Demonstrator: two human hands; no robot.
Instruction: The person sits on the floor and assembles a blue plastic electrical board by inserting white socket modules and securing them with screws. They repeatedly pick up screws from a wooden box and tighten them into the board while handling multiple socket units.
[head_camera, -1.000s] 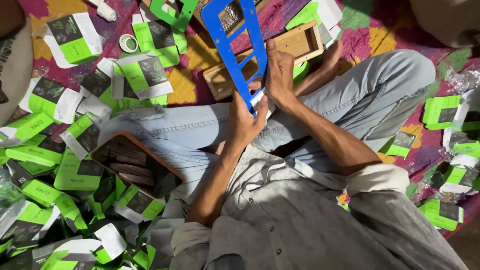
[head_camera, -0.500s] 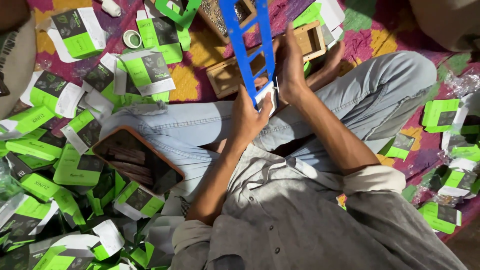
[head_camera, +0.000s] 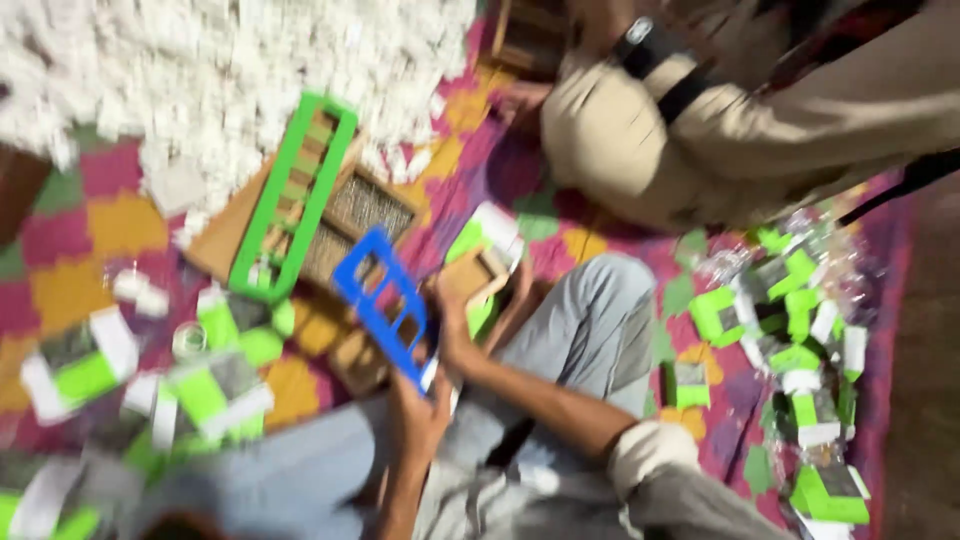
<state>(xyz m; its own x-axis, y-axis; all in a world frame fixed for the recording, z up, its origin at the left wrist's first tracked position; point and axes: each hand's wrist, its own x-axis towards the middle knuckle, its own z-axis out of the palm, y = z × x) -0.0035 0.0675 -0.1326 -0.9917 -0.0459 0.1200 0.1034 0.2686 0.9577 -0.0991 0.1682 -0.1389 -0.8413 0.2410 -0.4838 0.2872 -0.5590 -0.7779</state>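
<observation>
The head view is blurred. The person sits on a patterned mat (head_camera: 90, 240) with legs in grey trousers. Both hands hold a blue frame (head_camera: 383, 303), a ladder-like plastic piece tilted from upper left to lower right above the lap. The left hand (head_camera: 420, 412) is closed around the frame's lower end from below; the right hand (head_camera: 452, 335) grips its right edge, fingers wrapped on it. Just behind the right hand lies a small wooden box (head_camera: 470, 275).

To the upper left a green frame (head_camera: 293, 195) of the same ladder shape lies on a wooden tray (head_camera: 355, 215), next to a heap of white scraps (head_camera: 200, 70). Green-and-white packets (head_camera: 215, 385) are scattered on the mat at left, and more of them at right. Another person in beige clothing (head_camera: 700, 120) sits at the top right.
</observation>
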